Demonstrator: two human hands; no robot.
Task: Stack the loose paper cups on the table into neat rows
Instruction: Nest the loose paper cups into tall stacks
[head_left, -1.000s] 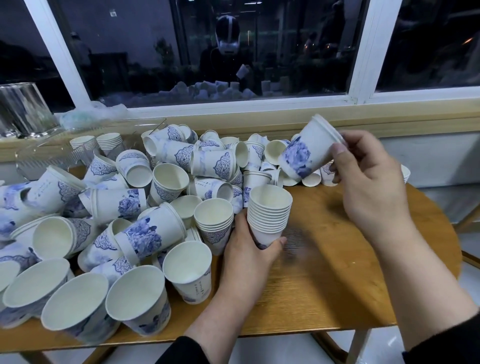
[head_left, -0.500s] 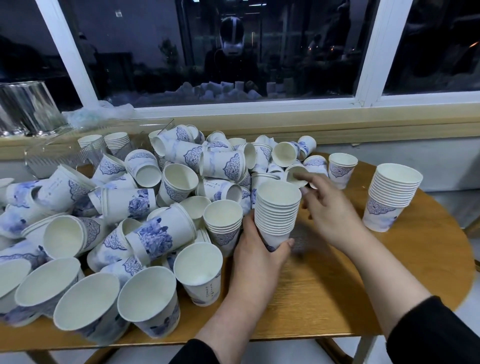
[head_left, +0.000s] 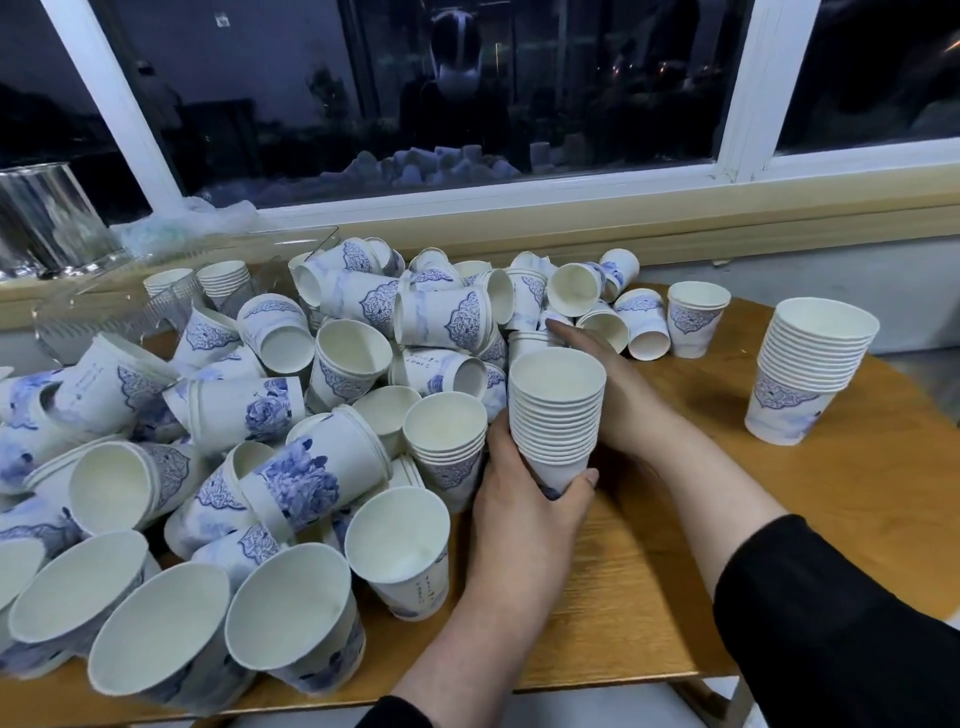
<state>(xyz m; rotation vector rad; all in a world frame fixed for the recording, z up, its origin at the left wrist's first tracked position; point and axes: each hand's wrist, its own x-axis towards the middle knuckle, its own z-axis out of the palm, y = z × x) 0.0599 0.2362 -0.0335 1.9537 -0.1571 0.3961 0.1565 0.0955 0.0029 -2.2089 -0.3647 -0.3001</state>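
Paper cups with blue flower prints, nested into a stack (head_left: 556, 415), stand upright near the middle of the wooden surface (head_left: 779, 545). The left hand (head_left: 524, 514) is wrapped around the bottom of that stack, thumb on the near side. The right hand (head_left: 608, 379) reaches behind the stack with fingers stretched toward the loose cups; whether it grips one cannot be told, since the stack hides part of it. Left of the stack lies a big heap of loose cups (head_left: 234, 431), many on their sides, some upright, a few already nested in short piles. Behind the stack more cups (head_left: 571, 296) lie tumbled up to the far edge. Well to the right of the stack stands a taller finished pile (head_left: 810, 374), alone on bare wood, with a short pile (head_left: 693, 322) between it and the tumbled ones. Beyond the heap a clear plastic box (head_left: 171, 296) holds more cups, and a wooden sill (head_left: 623, 228) runs under a white-framed window (head_left: 753, 88), dark outside.
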